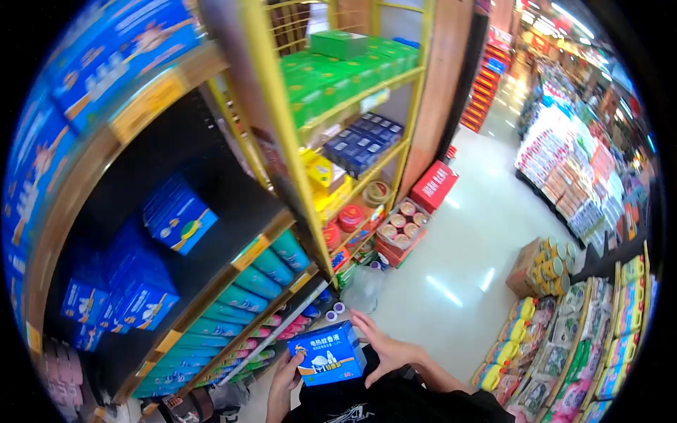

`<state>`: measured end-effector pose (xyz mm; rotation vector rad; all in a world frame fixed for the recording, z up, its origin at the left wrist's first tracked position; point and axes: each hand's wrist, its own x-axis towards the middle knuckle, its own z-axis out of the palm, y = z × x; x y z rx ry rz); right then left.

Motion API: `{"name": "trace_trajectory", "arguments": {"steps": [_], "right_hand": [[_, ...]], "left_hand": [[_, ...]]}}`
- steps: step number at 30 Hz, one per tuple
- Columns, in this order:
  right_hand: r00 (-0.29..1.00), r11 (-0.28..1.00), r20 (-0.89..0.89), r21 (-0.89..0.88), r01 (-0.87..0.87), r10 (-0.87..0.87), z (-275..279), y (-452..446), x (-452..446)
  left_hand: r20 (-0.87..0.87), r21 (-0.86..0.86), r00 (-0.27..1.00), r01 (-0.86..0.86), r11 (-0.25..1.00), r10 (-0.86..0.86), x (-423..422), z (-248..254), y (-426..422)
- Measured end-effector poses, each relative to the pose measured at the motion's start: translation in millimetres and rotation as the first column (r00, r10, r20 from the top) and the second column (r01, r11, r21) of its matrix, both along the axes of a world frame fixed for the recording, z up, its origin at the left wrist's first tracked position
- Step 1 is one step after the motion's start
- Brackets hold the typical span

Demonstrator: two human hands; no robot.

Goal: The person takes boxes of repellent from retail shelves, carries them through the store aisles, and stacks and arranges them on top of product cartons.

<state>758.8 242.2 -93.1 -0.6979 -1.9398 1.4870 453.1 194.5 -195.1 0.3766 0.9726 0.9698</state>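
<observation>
Carton, blue [326, 358], one, printed face turned up toward the wearer; held in front of the dark-clothed torso, above the floor [451, 243]. Long axis of the printed face: roughly left to right, slightly tilted, running from one hand across to the other. Left hand [283, 375]: grip closed on the carton's left end, thumb over the front face, remaining fingers largely hidden; the carton lies directly in this grip and extends from it toward the right. Right hand [386, 347]: grip wide open, fingers and thumb well spread, framing the right end; the carton lies just to the left of the palm; whether any fingertip touches it cannot be told. Nearer of the two: the left, already in contact. Surroundings: to the left, a dark shelf [204, 264] bearing a lone blue box [180, 215] and, apart from it, a cluster of similar boxes [146, 299]; below these, rows of teal packs [224, 315]; beyond the carton, a clear plastic bag [362, 287], low beside the shelving
</observation>
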Motion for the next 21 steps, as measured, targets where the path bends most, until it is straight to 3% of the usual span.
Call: {"name": "trace_trajectory", "arguments": {"steps": [3, 5, 6, 9, 12, 13, 15, 18, 21], "right_hand": [[0.98, 0.982, 0.16, 0.167, 0.089, -0.116, -7, -3, 49], [0.969, 0.973, 0.154, 0.157, 0.168, -0.192, -11, -12, 83], [0.96, 0.966, 0.155, 0.153, 0.209, -0.232, -13, -17, 101], [0.907, 0.95, 0.294, 0.169, 0.262, -0.302, -25, -32, 151], [0.839, 0.893, 0.308, 0.2, 0.404, -0.449, -32, -50, 193], [0.807, 0.861, 0.301, 0.184, 0.473, -0.508, -33, -57, 207], [0.74, 0.79, 0.281, 0.16, 0.591, -0.611, -38, -68, 227], [0.648, 0.652, 0.156, -0.034, 0.757, -0.745, -63, -85, 250], [0.544, 0.527, -0.019, -0.279, 0.803, -0.839, -81, -88, 267]], "left_hand": [[-0.022, -0.042, 0.994, 0.104, 0.994, -0.105, 46, 1, 20], [-0.078, -0.044, 0.98, 0.181, 0.982, -0.184, 87, 12, 37], [-0.053, 0.001, 0.958, 0.281, 0.96, -0.281, 99, -4, 46], [-0.044, -0.07, 0.903, 0.424, 0.903, -0.427, 157, -11, 73], [-0.054, -0.114, 0.796, 0.595, 0.796, -0.603, 201, -47, 104], [-0.049, -0.147, 0.763, 0.633, 0.76, -0.644, 224, -43, 109], [-0.055, 0.011, 0.73, 0.682, 0.731, -0.681, 265, -34, 113], [-0.099, 0.105, 0.645, 0.764, 0.637, -0.757, 309, -26, 124], [-0.027, 0.152, 0.531, 0.84, 0.522, -0.847, 333, -19, 143]]}}
